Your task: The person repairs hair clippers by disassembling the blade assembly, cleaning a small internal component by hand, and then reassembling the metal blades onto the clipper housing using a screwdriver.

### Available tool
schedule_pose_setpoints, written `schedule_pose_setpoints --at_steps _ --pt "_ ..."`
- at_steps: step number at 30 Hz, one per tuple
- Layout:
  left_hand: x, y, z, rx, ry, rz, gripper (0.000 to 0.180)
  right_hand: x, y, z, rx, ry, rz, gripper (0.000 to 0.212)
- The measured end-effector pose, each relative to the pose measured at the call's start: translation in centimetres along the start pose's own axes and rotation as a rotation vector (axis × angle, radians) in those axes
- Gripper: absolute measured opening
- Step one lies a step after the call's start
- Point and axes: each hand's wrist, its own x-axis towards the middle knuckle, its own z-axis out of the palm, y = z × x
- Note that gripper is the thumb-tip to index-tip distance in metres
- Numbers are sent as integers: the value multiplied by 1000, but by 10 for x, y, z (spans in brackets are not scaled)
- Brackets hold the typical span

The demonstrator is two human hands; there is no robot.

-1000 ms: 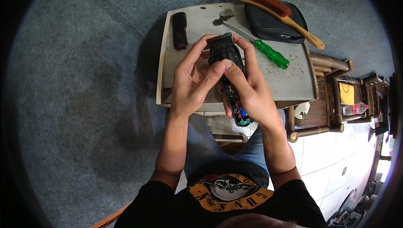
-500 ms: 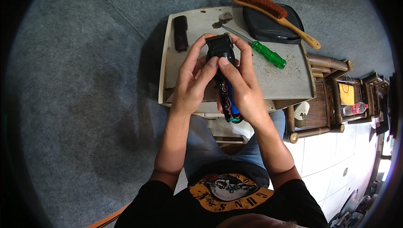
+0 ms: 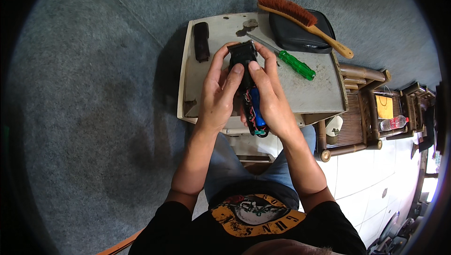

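Between both hands is a black hair clipper, its blade end pointing away from me. The lower half of its body is uncovered, with a blue cylindrical battery, thin wires and a small green part showing. My left hand wraps its left side, thumb pressed on the upper housing. My right hand grips the right side, its thumb beside the other one. Beyond the hands on the small table lie a dark loose cover piece at the left and a green-handled screwdriver at the right.
A black zip case sits at the table's far right with a wooden-handled brush resting across it. Bamboo seats stand to the right, holding a cap, a yellow item and a plastic bottle. A grey wall-like surface fills the left.
The view has shifted slightly, moving the table items a little down and left. The clipper has tilted a little in my hands, and my right thumb has slid slightly up along the housing.
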Motion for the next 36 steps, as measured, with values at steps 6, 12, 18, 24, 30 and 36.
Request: schedule_pose_setpoints --at_steps 6,12,18,24,30,36 --pt "7 5 -5 -228 48 -51 47 -3 3 -10 -59 18 -42 56" --pt "5 8 -9 -238 43 -68 44 -4 13 -6 -173 164 -233 45" --pt "3 14 -12 -265 -61 -177 45 4 13 -12 -201 119 -221 32" --pt "2 22 -7 -199 -174 -246 43 7 25 -19 -119 134 -256 24" --pt "2 23 -1 -128 -172 -312 40 5 17 -23 -57 132 -228 22" --pt "3 24 -5 -134 -189 -342 39 6 19 -26 -54 141 -202 20"
